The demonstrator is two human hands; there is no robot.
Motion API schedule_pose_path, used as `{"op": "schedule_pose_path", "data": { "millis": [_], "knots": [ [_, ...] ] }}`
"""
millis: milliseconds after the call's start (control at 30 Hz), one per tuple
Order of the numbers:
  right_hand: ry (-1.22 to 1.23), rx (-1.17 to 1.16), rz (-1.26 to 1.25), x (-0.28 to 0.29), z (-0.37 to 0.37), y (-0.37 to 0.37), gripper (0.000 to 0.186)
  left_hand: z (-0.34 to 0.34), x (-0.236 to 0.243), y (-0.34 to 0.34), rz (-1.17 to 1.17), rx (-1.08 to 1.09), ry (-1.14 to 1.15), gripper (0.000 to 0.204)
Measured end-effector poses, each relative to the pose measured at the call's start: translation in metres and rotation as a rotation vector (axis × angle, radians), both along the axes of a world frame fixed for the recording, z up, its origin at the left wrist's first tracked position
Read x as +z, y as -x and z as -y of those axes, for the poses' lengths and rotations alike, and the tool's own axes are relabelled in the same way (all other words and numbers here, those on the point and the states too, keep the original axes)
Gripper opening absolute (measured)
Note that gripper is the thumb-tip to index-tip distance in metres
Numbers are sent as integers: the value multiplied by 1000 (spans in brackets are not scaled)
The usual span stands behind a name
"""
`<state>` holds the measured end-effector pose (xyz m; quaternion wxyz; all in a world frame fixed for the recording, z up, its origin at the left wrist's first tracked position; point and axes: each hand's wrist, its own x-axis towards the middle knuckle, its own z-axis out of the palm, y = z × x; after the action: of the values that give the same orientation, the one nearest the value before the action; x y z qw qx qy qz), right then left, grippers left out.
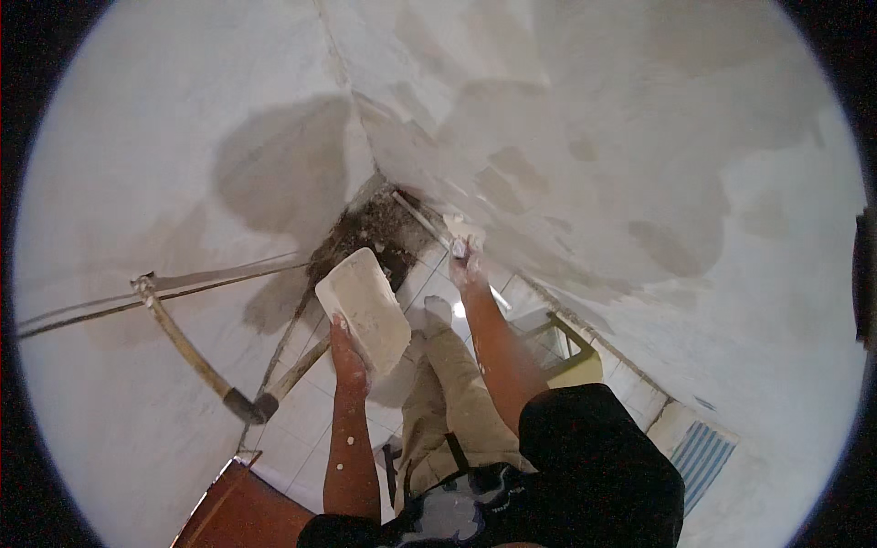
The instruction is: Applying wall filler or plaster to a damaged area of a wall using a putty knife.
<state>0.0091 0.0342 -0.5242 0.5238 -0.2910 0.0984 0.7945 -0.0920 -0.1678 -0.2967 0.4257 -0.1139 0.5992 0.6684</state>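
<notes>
My left hand (349,352) grips a pale rectangular board (364,301) coated with plaster paste, held at waist height over my legs. My right hand (468,269), smeared white, is closed on a putty knife (461,228) with a pale blob on its blade, to the right of the board and a little higher. Past both hands, the plastered walls (603,137) meet in a corner, with damp-looking grey patches on them and a dark, dirty area (370,219) low in the corner.
A jointed yellowish pipe (187,347) stands at the left beside the wall. A pale pole (416,212) leans in the corner. A green stool (566,370) is right of my legs on the tiled floor (297,420). A brown panel (237,511) is lower left, a striped cloth (699,461) lower right.
</notes>
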Motion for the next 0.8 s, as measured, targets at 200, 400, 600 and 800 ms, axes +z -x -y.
{"op": "schedule_pose_path", "data": {
  "millis": [200, 400, 600, 800],
  "knots": [
    [-736, 111, 1247, -119, -80, -23, 11, -12, -72, 10, 94, -20, 32, 57],
    [-687, 520, 1461, -109, -130, -40, 23, -16, -87, 16, 51, -93, 133, 58],
    [-642, 994, 1706, -45, -108, -96, 41, -40, -57, 4, 10, -109, 146, 60],
    [-640, 226, 764, 14, -44, -87, 21, -32, -99, 11, 84, -77, -8, 60]
  ]
}}
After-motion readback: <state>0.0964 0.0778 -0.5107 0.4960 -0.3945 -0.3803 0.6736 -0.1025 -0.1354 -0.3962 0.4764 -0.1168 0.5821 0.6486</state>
